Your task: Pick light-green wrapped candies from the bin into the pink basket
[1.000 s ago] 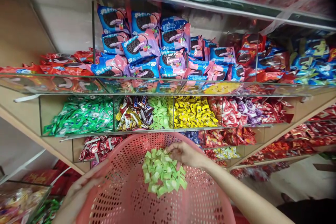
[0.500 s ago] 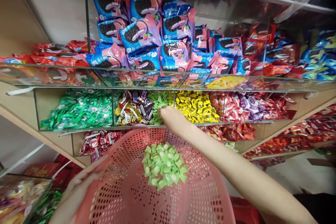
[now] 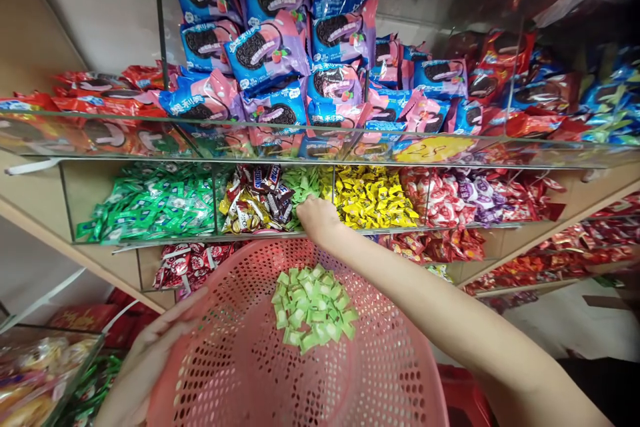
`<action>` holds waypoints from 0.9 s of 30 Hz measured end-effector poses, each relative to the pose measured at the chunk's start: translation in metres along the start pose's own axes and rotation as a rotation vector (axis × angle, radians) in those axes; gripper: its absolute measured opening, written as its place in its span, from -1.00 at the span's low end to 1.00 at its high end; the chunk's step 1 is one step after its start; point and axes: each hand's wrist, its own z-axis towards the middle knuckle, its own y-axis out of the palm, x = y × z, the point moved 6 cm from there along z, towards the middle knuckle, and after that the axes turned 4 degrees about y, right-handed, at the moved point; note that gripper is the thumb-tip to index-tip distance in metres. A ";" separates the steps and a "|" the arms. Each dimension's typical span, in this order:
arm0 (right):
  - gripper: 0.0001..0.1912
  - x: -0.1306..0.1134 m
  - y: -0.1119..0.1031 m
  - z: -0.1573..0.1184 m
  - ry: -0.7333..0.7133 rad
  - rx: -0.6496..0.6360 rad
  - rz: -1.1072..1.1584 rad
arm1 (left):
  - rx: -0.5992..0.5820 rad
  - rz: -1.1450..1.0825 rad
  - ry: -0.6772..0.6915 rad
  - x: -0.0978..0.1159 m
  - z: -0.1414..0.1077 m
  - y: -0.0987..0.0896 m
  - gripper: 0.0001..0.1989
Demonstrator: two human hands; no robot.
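A round pink plastic basket (image 3: 240, 340) with a perforated wall is tilted toward me in front of the shelf. In it lies a pile of small light green wrapped candies (image 3: 315, 307). My left hand (image 3: 150, 353) grips the basket's left side, its fingers along the rim. My right hand (image 3: 319, 220) is closed in a fist at the front edge of a shelf compartment, above the basket's far rim. Behind its knuckles are more light green wrapped candies (image 3: 304, 181); whatever is inside the fist is hidden. Dark chocolate bars (image 3: 265, 183) lie just left of that hand.
Yellow-wrapped candies (image 3: 373, 197) lie right of my right hand, and green-wrapped ones (image 3: 160, 203) at the left. Overhead, a glass-fronted shelf holds blue and pink cookie packets (image 3: 270, 47) and a yellow price tag (image 3: 433, 148). Red-and-white candies (image 3: 190, 263) fill a lower bin.
My right hand has drawn back slightly from the light green candies in the compartment. The shelf sits a little higher in view. My left hand keeps its hold on the basket.
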 end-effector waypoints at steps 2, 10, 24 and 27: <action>-0.66 0.003 -0.005 -0.004 0.035 0.039 -0.018 | -0.001 0.003 0.003 0.000 0.000 0.000 -0.31; -0.84 0.040 -0.014 -0.038 -0.003 0.365 0.710 | 0.013 0.014 0.015 0.002 0.000 0.000 -0.32; -0.63 0.030 0.070 -0.081 0.177 -0.166 1.885 | 0.054 0.034 0.036 0.004 -0.005 0.006 -0.27; -0.62 0.032 0.073 -0.084 0.184 -0.170 1.884 | 0.043 0.041 0.021 0.005 -0.005 0.006 -0.27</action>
